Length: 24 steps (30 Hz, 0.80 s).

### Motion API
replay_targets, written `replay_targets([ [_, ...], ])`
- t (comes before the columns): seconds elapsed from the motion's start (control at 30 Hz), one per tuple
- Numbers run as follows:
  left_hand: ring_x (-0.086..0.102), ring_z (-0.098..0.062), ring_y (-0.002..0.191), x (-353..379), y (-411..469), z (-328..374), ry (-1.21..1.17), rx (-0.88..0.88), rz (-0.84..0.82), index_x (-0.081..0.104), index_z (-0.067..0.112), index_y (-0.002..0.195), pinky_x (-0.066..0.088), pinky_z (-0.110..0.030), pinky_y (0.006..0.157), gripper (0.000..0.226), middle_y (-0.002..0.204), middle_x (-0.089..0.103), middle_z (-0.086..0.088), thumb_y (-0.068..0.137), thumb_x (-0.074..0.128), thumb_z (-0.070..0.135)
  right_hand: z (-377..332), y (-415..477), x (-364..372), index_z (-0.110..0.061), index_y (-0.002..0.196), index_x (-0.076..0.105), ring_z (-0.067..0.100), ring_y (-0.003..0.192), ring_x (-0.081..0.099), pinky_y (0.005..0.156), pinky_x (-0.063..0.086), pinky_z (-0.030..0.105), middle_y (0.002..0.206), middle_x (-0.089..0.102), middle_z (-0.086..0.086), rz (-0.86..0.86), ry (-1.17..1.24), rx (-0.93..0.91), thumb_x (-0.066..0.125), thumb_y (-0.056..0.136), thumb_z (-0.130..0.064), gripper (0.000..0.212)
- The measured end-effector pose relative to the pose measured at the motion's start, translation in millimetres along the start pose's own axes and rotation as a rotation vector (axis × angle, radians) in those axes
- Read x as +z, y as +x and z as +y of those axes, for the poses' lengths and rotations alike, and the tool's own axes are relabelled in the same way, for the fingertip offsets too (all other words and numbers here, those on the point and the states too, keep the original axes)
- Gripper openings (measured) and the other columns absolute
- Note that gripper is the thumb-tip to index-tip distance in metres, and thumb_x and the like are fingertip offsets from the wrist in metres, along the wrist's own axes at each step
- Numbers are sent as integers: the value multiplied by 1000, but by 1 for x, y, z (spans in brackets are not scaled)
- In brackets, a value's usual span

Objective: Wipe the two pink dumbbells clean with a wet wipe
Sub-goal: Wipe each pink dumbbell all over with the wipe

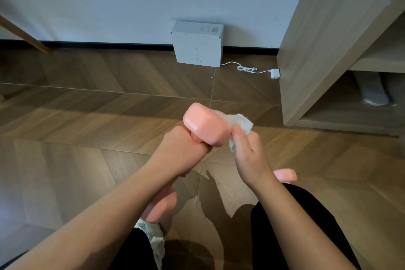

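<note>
- Pink dumbbell (pixel 206 127) held upright in mid-air above the wood-pattern floor (pixel 87 116), one head at the top and the other showing below our left forearm
- Our left hand (pixel 184 147) is wrapped round the dumbbell's handle, fingers curled fully closed on it just beneath the upper head
- Our right hand (pixel 247 149) pinches a crumpled white wet wipe (pixel 240 121) in its fingertips and presses it against the right-hand side of the upper head
- We see the second pink dumbbell (pixel 285 175) low down behind our right wrist, near our right knee in black trousers (pixel 295 226); only one end shows, and we cannot tell what it rests on
- Against the far wall stands a pale grey box (pixel 197 44), its white cable (pixel 247 69) trailing across the floor to a plug (pixel 275 73) just beside a wooden cabinet (pixel 317 50)
</note>
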<state>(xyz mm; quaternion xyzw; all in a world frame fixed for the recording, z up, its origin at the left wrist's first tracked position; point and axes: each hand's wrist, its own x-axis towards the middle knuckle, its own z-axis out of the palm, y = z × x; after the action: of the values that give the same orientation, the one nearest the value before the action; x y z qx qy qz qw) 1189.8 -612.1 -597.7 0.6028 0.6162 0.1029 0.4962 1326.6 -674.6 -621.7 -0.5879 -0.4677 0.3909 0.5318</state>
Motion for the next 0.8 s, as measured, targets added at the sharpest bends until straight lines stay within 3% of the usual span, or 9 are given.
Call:
replay_targets([
  [0.1, 38, -13, 29, 1, -2, 0, 51, 4, -10, 52, 15, 62, 31, -19, 36, 22, 34, 43, 7, 77, 65, 24, -3, -5, 1, -23, 64, 49, 1, 52, 46, 49, 30, 11, 55, 49, -13, 3, -4, -103, 35, 98, -27, 37],
  [0.17, 35, -12, 30, 1, -5, 0, 1, -24, -12, 55, 14, 67, 30, -20, 38, 17, 37, 43, 7, 71, 64, 29, -7, -9, 4, -35, 78, 58, -5, 64, 55, 56, 37, 6, 66, 55, -27, 7, -13, -219, 36, 99, -26, 32],
  [0.27, 31, -14, 34, 2, -8, 2, -111, -40, -7, 56, 16, 71, 27, -20, 40, 14, 43, 41, 4, 71, 63, 27, -15, -13, 6, -64, 103, 54, -19, 82, 56, 68, 40, -1, 85, 54, -46, 38, -44, -328, 33, 96, -20, 49],
  [0.37, 30, -14, 35, 2, -10, 4, -180, 3, 17, 55, 14, 70, 25, -20, 39, 14, 44, 40, 3, 75, 64, 23, -9, -15, 4, -45, 82, 56, -13, 66, 55, 61, 38, 1, 69, 54, -36, 94, -8, -307, 34, 96, -19, 36],
  [0.47, 31, -16, 34, 2, -11, 6, -175, 52, 47, 53, 13, 65, 25, -21, 39, 18, 43, 40, -1, 77, 64, 21, -2, -15, 1, -30, 66, 47, -4, 48, 46, 47, 29, 5, 53, 50, -21, 136, 55, -168, 38, 96, -33, 31],
  [0.57, 34, -15, 32, 2, -12, 6, -64, 102, 10, 52, 14, 62, 27, -18, 37, 23, 39, 42, 3, 81, 64, 21, -2, -13, -3, -24, 63, 47, -5, 50, 47, 47, 31, 8, 53, 53, -15, 130, 97, -48, 38, 96, -31, 34],
  [0.67, 35, -6, 29, 3, -13, 6, 136, 187, -20, 50, 18, 58, 28, -17, 36, 29, 33, 42, 9, 84, 62, 23, -8, -11, -6, -29, 59, 42, -15, 48, 44, 49, 33, 3, 56, 58, -25, 123, 114, 5, 37, 94, -28, 35],
  [0.8, 44, -1, 33, 1, -16, 7, 348, 244, -73, 53, 19, 61, 29, -11, 36, 28, 35, 47, 17, 87, 61, 26, -15, -9, -6, -29, 48, 47, 2, 54, 35, 55, 30, 20, 52, 36, -6, 22, 143, 4, 35, 93, -27, 47],
])
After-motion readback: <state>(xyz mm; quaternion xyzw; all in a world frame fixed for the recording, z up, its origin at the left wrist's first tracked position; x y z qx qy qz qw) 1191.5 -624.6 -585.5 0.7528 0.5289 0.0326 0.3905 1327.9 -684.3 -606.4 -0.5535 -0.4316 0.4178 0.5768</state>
